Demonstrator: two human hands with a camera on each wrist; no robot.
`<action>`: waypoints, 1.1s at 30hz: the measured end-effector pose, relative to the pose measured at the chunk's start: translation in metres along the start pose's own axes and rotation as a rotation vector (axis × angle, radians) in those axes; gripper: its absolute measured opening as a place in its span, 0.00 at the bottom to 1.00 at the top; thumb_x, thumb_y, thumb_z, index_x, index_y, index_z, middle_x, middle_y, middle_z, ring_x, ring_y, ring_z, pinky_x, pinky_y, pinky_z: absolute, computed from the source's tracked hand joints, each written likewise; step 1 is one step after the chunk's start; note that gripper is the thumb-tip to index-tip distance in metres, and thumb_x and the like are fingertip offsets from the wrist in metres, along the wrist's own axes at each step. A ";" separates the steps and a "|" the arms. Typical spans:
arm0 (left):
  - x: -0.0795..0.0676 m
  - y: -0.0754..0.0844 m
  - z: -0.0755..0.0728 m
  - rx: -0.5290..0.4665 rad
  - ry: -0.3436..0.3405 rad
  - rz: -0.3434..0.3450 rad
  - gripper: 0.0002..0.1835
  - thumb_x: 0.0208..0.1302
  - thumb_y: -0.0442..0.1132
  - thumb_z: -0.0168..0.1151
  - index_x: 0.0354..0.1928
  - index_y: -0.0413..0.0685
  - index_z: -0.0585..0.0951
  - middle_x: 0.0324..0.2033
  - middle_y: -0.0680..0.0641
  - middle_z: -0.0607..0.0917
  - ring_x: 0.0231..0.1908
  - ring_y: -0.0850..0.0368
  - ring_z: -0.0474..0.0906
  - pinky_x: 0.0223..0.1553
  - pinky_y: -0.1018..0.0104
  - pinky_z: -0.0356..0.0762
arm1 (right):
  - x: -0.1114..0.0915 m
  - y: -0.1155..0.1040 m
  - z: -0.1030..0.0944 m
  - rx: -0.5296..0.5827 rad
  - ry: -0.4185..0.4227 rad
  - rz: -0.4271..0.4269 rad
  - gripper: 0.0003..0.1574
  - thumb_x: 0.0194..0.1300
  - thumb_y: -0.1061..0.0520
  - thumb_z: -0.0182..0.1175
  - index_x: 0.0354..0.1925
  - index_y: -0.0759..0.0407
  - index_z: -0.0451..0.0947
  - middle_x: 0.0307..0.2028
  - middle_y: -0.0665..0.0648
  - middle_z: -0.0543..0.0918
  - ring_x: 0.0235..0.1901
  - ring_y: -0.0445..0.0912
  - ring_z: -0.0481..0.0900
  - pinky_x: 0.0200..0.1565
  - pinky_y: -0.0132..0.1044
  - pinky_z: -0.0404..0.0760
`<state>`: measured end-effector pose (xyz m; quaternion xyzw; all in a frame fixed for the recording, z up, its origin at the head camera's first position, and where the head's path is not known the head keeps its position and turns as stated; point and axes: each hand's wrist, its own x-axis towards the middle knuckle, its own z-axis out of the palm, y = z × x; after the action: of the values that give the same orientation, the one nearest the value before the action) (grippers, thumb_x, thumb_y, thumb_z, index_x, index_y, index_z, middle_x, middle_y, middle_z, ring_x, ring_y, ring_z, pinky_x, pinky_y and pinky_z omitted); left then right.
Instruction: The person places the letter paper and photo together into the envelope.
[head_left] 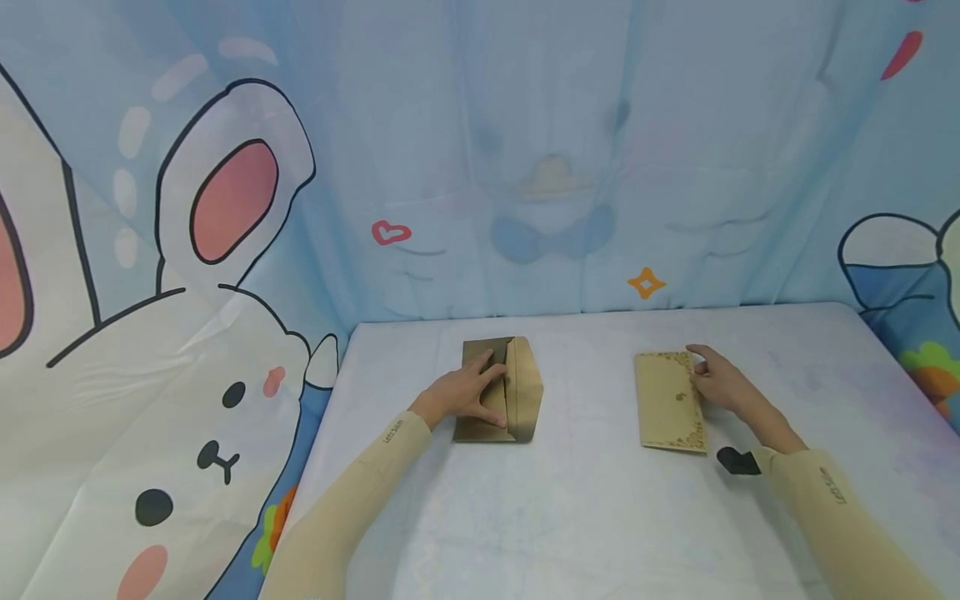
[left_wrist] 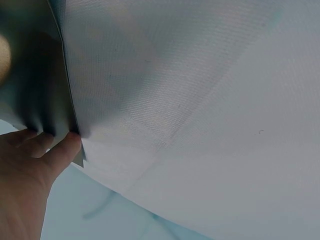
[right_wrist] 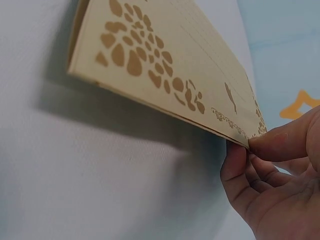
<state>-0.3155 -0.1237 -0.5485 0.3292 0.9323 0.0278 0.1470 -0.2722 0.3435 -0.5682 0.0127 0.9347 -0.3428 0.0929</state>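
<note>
A brown paper envelope [head_left: 527, 392] lies on the table at centre left, its flap folded out to the right. My left hand [head_left: 465, 392] rests on it with fingers and thumb spread, near the flap's edge. In the left wrist view the fingertips touch the envelope's dark, shaded surface [left_wrist: 30, 70]. To the right, my right hand [head_left: 723, 382] pinches a folded tan card [head_left: 663, 400] by its right edge, near the far corner. The right wrist view shows the card's brown printed pattern [right_wrist: 132, 57] and its edge tilted up off the cloth, with a shadow beneath.
A pale cloth covers the table [head_left: 570, 517]. Behind it hangs a blue curtain [head_left: 555, 100] printed with cartoon figures, a large white rabbit [head_left: 225, 350] at left. A small black thing [head_left: 738, 461] shows beside the right cuff.
</note>
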 end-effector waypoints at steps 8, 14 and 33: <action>0.000 -0.001 -0.001 0.000 -0.004 0.004 0.56 0.49 0.78 0.63 0.77 0.67 0.55 0.80 0.39 0.46 0.77 0.43 0.56 0.65 0.48 0.73 | 0.004 -0.007 0.004 0.017 0.002 -0.008 0.40 0.71 0.65 0.45 0.75 0.76 0.45 0.52 0.78 0.71 0.42 0.58 0.75 0.38 0.42 0.74; 0.000 0.000 0.000 -0.001 -0.010 0.000 0.56 0.50 0.78 0.63 0.77 0.67 0.54 0.80 0.40 0.46 0.77 0.43 0.55 0.64 0.48 0.74 | 0.004 -0.013 0.006 0.025 -0.002 -0.026 0.40 0.70 0.65 0.45 0.74 0.76 0.45 0.51 0.77 0.72 0.42 0.58 0.76 0.37 0.41 0.74; 0.001 0.000 0.000 -0.002 -0.010 -0.002 0.56 0.50 0.77 0.64 0.77 0.66 0.54 0.80 0.40 0.46 0.78 0.44 0.53 0.66 0.47 0.72 | 0.008 -0.024 0.016 0.030 -0.017 -0.026 0.40 0.69 0.66 0.46 0.74 0.76 0.46 0.50 0.75 0.73 0.41 0.57 0.76 0.37 0.41 0.75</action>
<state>-0.3165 -0.1226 -0.5487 0.3285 0.9318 0.0270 0.1518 -0.2792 0.3144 -0.5659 -0.0008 0.9287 -0.3583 0.0961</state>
